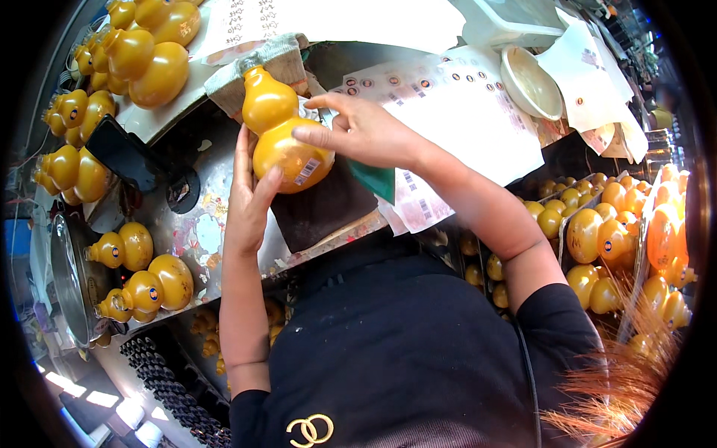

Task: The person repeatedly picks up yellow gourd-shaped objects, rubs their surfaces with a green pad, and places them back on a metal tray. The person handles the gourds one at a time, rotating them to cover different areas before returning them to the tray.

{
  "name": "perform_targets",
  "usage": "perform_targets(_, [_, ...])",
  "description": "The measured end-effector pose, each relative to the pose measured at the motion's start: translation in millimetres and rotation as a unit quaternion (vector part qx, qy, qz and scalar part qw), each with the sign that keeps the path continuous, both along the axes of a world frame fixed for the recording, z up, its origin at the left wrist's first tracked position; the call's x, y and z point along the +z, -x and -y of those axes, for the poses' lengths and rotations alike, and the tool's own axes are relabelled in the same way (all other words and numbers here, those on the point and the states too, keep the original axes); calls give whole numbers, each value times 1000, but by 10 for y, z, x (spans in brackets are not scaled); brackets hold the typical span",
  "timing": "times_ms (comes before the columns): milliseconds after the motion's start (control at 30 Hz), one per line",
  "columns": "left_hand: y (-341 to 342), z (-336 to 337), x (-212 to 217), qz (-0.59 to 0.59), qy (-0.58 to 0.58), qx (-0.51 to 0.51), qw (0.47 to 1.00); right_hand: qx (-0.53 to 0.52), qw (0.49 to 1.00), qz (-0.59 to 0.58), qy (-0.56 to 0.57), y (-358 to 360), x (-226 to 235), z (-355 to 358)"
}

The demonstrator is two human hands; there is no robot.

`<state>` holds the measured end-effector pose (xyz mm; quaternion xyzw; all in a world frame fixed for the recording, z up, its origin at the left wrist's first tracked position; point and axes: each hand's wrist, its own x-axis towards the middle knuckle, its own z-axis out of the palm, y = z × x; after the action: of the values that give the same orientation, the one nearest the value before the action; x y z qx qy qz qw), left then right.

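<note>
Over the worktable (160, 216), both hands (248, 205) (373, 134) touch a barcode-labelled yellow gourd (272, 136).

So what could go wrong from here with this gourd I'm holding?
The gourd is rounded and glossy, so it might slip if the left fingers lose their hold while the right fingers are over it. The right forearm passes over the sticker sheets and could drag or crease them. The gourds at lower left lie near the table's edge, so a bump might roll one off.
</note>
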<state>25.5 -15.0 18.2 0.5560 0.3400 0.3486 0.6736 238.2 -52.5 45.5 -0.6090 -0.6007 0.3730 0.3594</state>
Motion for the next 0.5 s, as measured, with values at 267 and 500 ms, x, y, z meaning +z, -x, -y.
perform_targets(267, [8,-70,-45,29,38,11,999,-16,998,-32,53,50,-202,132])
perform_targets(500, [50,-69,-91,4,-25,-8,1000,12,999,-24,42,45,-181,184])
